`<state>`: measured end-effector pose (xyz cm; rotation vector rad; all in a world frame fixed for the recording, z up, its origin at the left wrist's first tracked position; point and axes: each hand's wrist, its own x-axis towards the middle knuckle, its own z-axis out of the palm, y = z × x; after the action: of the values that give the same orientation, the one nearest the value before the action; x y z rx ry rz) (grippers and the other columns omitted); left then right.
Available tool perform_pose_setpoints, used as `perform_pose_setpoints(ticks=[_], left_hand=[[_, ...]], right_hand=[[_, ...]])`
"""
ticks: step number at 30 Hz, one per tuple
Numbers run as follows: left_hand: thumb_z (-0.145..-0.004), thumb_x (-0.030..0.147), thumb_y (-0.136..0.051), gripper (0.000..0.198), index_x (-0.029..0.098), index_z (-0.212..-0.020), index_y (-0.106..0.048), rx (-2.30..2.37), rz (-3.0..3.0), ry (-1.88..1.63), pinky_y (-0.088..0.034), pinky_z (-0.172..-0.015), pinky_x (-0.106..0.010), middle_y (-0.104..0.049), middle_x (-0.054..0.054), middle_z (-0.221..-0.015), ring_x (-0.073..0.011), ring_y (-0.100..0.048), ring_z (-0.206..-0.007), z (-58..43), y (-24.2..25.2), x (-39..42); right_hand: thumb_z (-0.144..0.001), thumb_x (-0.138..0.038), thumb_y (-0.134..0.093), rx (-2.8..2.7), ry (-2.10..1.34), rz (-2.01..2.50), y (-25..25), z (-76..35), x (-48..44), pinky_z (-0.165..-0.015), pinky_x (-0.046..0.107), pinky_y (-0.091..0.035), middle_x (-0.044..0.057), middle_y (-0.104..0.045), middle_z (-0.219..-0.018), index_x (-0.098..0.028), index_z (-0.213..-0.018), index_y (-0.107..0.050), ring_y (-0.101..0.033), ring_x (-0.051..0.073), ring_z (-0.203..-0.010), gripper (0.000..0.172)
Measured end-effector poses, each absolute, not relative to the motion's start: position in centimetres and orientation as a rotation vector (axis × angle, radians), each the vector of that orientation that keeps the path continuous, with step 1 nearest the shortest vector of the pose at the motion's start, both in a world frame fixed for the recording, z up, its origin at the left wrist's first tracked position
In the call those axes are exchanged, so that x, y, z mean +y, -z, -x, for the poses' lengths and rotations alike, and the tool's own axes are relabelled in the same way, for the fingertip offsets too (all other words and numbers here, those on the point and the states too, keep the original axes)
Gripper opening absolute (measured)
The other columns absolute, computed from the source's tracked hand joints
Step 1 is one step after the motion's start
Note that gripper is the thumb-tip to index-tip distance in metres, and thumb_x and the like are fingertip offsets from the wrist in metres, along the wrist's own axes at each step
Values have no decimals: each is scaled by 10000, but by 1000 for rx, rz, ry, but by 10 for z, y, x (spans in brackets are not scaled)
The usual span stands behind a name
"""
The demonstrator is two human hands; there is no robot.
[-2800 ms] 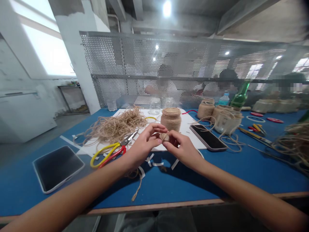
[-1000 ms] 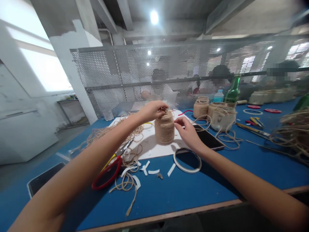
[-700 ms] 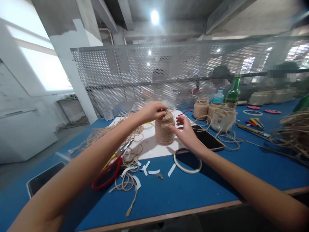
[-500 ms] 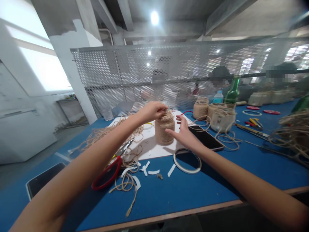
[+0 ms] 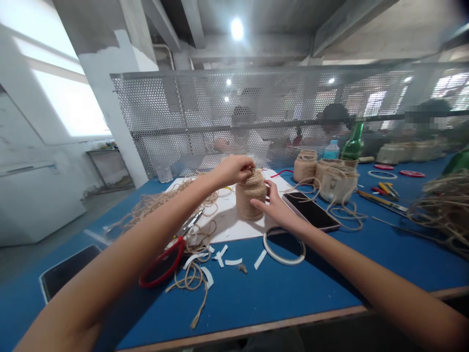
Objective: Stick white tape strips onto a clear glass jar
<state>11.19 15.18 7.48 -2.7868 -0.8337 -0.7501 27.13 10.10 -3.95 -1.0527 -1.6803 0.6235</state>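
Note:
A glass-type jar shape wrapped in jute twine, the wrapped jar (image 5: pixel 249 201), stands upright on a white sheet (image 5: pixel 223 230). My left hand (image 5: pixel 238 169) is closed in a pinch at its top rim, on the jute twine there; the fingertips are partly hidden. On the jar's right side rests my right hand (image 5: pixel 274 204), thumb across the front and fingers curled around behind. Left of the jar lie a loose heap of twine (image 5: pixel 154 208) and scissors (image 5: pixel 163 268) with red handles, partly covered by my left forearm.
A white ring (image 5: pixel 284 261) and paper scraps (image 5: pixel 220 256) lie in front. To the right are a phone (image 5: pixel 311 210), more jars (image 5: pixel 305 166), a green bottle (image 5: pixel 354 142), cutters (image 5: pixel 381 200) and tangled twine (image 5: pixel 447 210). Another phone (image 5: pixel 66 269) lies left. Behind stands a perforated metal screen (image 5: pixel 176 107), with people beyond.
My right hand has moved left onto the jar's side, its fingers closing around it. The left hand stays pinched at the jar's top.

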Motion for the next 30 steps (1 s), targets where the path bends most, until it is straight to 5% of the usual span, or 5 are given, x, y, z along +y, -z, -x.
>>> perform_pose_setpoints(ticks=[14, 19, 24, 30], left_hand=[[-760, 206, -490, 315, 160, -1045, -617, -911, 2880, 787, -408, -777, -304, -666, -72, -936, -178, -580, -849, -107, -81, 145], [-816, 350, -450, 472, 204, -1265, -444, -1058, 2904, 1041, -379, -883, -354, -599, -113, -1116, -211, -548, -1003, -91, -81, 146], [-654, 482, -636, 932, 212, -1395, -138, -1199, 3223, 886, -413, -846, -384, -496, -196, -1231, -294, -507, -1096, -83, -64, 146], [-643, 493, -639, 950, 213, -1388, -122, -1257, 3270, 897, -407, -870, -428, -487, -193, -1208, -298, -511, -1072, -89, -59, 143]], right_hand=[[-742, -386, -570, -1676, -613, 1044, 39, -269, 99, -945, 403, -368, 158, -426, -1272, -205, -1257, -213, -443, 227, -1160, 652], [-746, -366, -573, -1682, -659, 1016, 38, -269, 98, -952, 393, -369, 159, -426, -1268, -198, -1259, -201, -456, 213, -1146, 656], [-730, -374, -596, -1655, -677, 1022, 39, -268, 99, -966, 432, -350, 165, -411, -1297, -217, -1276, -190, -433, 239, -1178, 699], [-710, -343, -620, -1665, -782, 972, 32, -265, 94, -953, 440, -368, 171, -435, -1282, -214, -1273, -162, -459, 236, -1160, 737]])
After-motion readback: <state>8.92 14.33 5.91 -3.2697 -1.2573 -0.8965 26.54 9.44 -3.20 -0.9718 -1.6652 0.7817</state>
